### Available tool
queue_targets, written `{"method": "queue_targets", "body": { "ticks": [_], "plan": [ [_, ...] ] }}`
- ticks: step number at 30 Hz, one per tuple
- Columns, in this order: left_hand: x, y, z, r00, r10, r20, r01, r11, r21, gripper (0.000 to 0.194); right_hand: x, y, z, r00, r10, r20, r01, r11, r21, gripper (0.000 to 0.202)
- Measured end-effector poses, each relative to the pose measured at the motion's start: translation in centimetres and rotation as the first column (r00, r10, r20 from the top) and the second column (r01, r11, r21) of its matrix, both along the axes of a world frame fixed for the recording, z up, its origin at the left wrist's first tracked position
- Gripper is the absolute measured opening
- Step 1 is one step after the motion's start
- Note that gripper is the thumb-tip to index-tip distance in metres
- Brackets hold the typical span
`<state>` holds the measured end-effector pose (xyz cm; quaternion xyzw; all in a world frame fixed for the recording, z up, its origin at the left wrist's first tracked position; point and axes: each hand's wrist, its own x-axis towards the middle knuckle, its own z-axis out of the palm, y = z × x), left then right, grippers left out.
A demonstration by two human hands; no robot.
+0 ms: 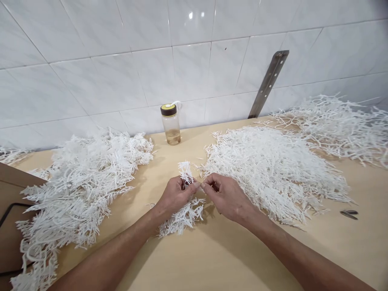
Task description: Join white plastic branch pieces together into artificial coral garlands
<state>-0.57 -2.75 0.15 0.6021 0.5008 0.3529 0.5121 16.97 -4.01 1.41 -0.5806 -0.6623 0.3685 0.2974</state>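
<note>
My left hand [176,195] is closed on a white branching plastic sprig [185,169]. Fine tips of it stick up above the fist, and more of the white strands [183,219] show below, spreading over the table. With thumb and forefinger pinched, my right hand [224,197] meets the left thumb tip. Whatever lies in that pinch is too small to make out. Close to the right hand lies a large heap of white sprigs [266,165]. Another thick pile of white branching pieces [87,178] lies to the left of the left hand.
A clear bottle [172,129] with a dark and yellow lid stands near the tiled wall [145,81]. Against the wall leans a perforated metal bar [268,85]. Looser white strands [348,125] lie far right, and a small dark tool [349,214] rests on the table [242,258].
</note>
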Motion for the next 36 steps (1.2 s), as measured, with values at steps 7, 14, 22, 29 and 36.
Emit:
{"method": "queue_targets", "body": {
  "ticks": [7,14,22,29,36],
  "plan": [
    [0.0,0.1,-0.5,0.992,0.115,-0.048,-0.115,0.993,-0.007,0.044,-0.4,-0.2,-0.5,0.986,0.06,-0.159,-0.073,0.994,-0.076,0.016],
    [0.2,0.5,-1.5,0.959,0.161,-0.234,-0.125,0.979,0.163,0.039,-0.6,-0.4,-1.0,0.99,0.132,0.043,-0.139,0.966,0.22,0.019],
    [-1.5,2.2,-1.2,0.944,0.275,-0.182,-0.239,0.951,0.199,0.039,-1.6,-2.0,0.2,0.972,0.233,0.027,-0.219,0.864,0.454,0.016],
    [-1.7,1.6,-0.4,0.978,0.204,-0.041,-0.203,0.979,0.011,0.044,1.6,0.7,0.2,0.988,-0.137,0.071,0.08,0.85,0.521,0.01],
    [-1.3,1.2,-0.2,0.981,0.182,-0.069,-0.182,0.983,0.018,0.043,3.8,2.1,0.1,0.936,-0.26,0.236,0.076,0.807,0.586,0.015]
  ]
}}
